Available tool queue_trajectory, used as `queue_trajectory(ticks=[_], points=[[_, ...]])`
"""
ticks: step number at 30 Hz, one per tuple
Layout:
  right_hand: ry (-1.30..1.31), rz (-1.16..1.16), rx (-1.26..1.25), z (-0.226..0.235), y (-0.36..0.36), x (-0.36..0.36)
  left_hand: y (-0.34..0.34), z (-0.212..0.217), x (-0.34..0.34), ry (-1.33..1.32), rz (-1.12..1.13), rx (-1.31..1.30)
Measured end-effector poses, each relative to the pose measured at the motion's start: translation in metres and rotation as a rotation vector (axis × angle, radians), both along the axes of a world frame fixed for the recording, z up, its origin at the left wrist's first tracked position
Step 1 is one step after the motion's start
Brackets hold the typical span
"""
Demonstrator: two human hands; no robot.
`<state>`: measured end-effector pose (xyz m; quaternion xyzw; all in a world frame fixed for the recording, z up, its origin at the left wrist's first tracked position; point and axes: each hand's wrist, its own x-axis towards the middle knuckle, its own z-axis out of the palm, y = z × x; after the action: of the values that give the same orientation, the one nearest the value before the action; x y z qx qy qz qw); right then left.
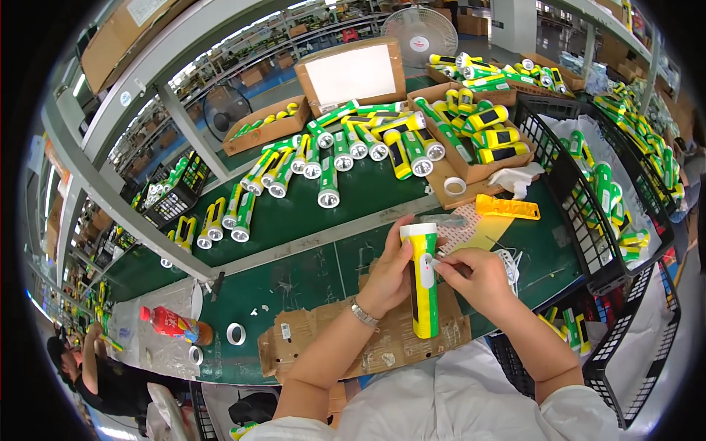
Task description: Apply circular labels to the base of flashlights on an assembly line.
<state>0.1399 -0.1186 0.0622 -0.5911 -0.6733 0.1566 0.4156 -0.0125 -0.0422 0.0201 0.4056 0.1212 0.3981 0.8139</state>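
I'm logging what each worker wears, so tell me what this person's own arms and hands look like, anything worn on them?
Both forearms are bare, with no gloves on either hand. The left hand has a silver metal-link watch or bracelet at the wrist. The right hand shows no jewellery. Short white sleeves begin near the upper arms, part of a white garment.
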Motion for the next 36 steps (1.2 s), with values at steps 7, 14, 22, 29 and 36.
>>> queue_trajectory(ticks=[7,14,22,29,36], points=[[-0.063,0.019,-0.122,0.014,-0.003,0.015,-0.009,0.007,0.005,0.092,0.056,0.044],[-0.188,0.051,-0.236,0.019,0.007,0.02,-0.01,0.005,0.001,0.307,0.167,0.442],[0.28,0.009,-0.165,0.006,0.018,0.009,-0.01,-0.013,0.011,0.51,0.254,0.547],[0.332,-0.117,-0.074,-0.016,0.01,0.009,0.004,-0.019,0.02,0.791,0.523,0.873],[0.323,-0.162,-0.158,-0.042,-0.017,0.018,0.027,-0.005,-0.006,0.604,0.523,0.257]])
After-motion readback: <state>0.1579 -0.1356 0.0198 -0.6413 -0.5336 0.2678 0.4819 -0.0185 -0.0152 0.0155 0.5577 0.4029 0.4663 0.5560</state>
